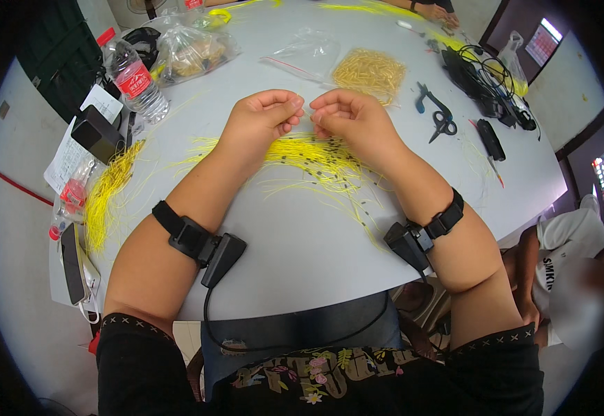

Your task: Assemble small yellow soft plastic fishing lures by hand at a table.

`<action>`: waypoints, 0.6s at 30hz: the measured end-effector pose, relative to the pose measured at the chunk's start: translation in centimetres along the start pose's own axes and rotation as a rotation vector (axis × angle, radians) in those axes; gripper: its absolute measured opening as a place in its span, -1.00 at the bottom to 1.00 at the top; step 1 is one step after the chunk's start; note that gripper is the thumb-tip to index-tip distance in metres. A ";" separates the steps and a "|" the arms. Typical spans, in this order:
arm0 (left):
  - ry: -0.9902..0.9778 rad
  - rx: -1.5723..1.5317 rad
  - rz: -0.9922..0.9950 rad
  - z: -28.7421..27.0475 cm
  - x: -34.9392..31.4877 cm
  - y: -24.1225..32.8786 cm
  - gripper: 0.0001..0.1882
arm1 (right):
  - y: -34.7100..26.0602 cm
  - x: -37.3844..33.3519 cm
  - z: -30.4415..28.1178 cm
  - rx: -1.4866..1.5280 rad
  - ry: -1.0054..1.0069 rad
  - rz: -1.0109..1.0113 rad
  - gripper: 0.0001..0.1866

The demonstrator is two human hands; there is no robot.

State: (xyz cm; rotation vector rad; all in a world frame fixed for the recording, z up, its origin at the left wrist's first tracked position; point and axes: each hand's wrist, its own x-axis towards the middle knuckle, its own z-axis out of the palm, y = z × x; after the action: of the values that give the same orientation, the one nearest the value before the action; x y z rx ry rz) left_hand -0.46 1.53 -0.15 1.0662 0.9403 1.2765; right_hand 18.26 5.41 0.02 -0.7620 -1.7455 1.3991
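Over the middle of the table, my left hand and my right hand are raised close together with a narrow gap between their fingertips. Thumb and fingers of each are pinched. Whatever they hold is too small to make out. Just beneath them lies a spread bundle of thin yellow strings, with small dark pieces along many of them. Beyond my right hand sits a clear bag of small gold-coloured pieces. A flat clear zip bag lies to its left.
At right lie scissors, a blue-handled tool, a black handle and tangled black cables. At left are a water bottle, a black box, another yellow string bundle and a phone. A person sits at lower right.
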 end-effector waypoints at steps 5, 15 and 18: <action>0.024 -0.042 0.088 -0.2 0.0 0.4 -0.84 | -0.1 0.0 0.0 -0.029 0.015 0.026 -0.80; 0.061 -0.345 0.053 -1.7 0.6 1.0 -0.85 | 0.5 0.2 -0.1 -0.075 0.024 0.050 -0.84; 0.004 -0.400 0.070 -1.7 0.6 1.1 -0.88 | 0.3 0.1 -0.3 -0.131 -0.024 0.087 -0.83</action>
State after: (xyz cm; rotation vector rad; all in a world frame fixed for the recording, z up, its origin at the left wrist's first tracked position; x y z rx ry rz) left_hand -2.31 2.24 0.47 0.7874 0.6178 1.4508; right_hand 18.43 5.74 -0.23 -0.9048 -1.8563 1.3662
